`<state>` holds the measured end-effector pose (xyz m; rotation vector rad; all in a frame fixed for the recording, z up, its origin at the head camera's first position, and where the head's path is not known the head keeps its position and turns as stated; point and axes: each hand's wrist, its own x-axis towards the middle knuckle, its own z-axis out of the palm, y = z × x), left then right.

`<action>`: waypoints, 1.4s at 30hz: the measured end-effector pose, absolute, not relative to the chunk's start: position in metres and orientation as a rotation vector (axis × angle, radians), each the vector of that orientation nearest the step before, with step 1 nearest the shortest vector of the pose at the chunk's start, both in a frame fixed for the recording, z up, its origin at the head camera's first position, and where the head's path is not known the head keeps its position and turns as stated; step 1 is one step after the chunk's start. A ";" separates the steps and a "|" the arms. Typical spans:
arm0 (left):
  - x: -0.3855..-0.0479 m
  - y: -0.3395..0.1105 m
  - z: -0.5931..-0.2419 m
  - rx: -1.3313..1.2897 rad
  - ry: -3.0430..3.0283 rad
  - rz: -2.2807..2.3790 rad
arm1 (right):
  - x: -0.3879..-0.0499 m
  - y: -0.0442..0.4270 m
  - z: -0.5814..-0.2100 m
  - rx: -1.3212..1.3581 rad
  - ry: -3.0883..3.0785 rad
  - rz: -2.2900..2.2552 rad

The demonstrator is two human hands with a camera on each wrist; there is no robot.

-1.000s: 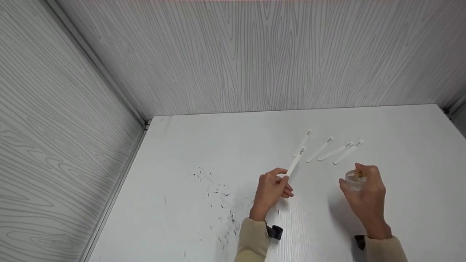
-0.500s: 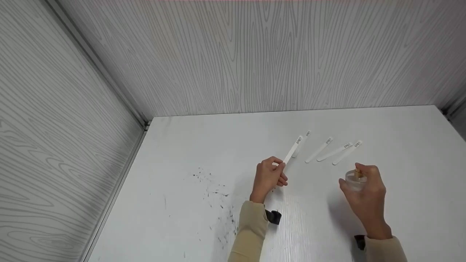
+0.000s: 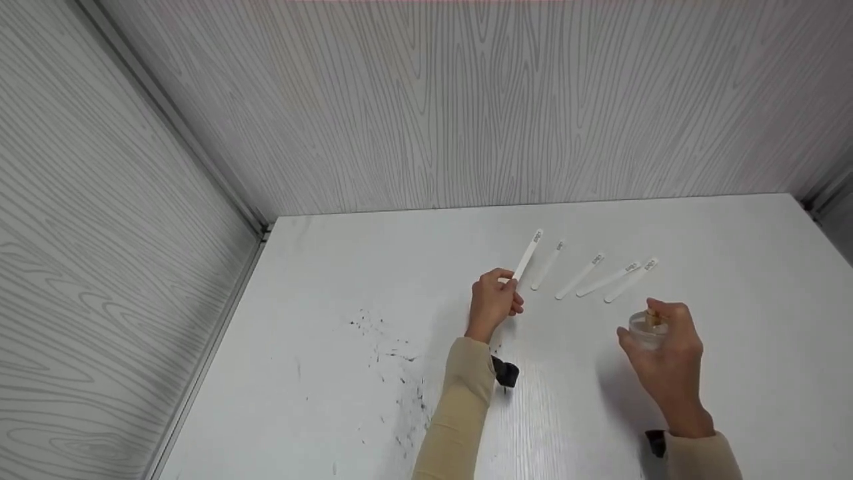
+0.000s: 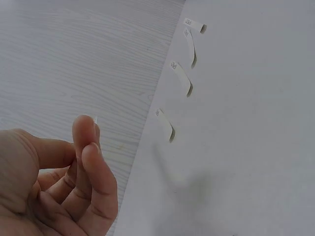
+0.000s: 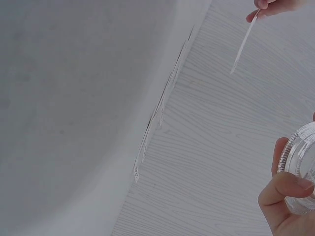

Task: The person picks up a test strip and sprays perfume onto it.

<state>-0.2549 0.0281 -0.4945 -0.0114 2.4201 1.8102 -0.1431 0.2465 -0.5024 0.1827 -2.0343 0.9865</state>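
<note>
My left hand [image 3: 492,300] pinches a white paper test strip [image 3: 528,255] between thumb and fingers. The strip points away from me, its printed end uppermost, above the table. In the left wrist view only a sliver of this strip shows past the fingertips [image 4: 84,129]. My right hand [image 3: 674,357] grips a clear, round glass perfume bottle [image 3: 645,335] with a gold-coloured neck, index finger at its top. The bottle's ribbed edge [image 5: 284,160] shows in the right wrist view, partly cut off. Several similar strips [image 3: 580,277] lie slanted on the table, right of the held one.
The white table [image 3: 320,267] meets a wood-grained panel [image 3: 426,107] at the back and another panel [image 3: 100,267] on the left. Dark specks [image 3: 403,357] mark the tabletop left of my left forearm.
My left hand has moved forward and slightly left with the strip, which now stands apart from the leftmost lying strip. The right hand and perfume bottle have stayed almost in place.
</note>
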 end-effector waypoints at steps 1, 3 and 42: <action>-0.257 0.029 -0.495 -0.019 2.419 1.806 | -0.143 0.247 -0.503 0.184 -2.033 0.988; -0.260 0.030 -0.495 -0.036 2.406 1.802 | -0.144 0.247 -0.503 0.185 -2.031 0.988; -0.281 0.032 -0.513 -0.188 2.294 1.730 | -0.141 0.260 -0.503 0.166 -2.152 0.980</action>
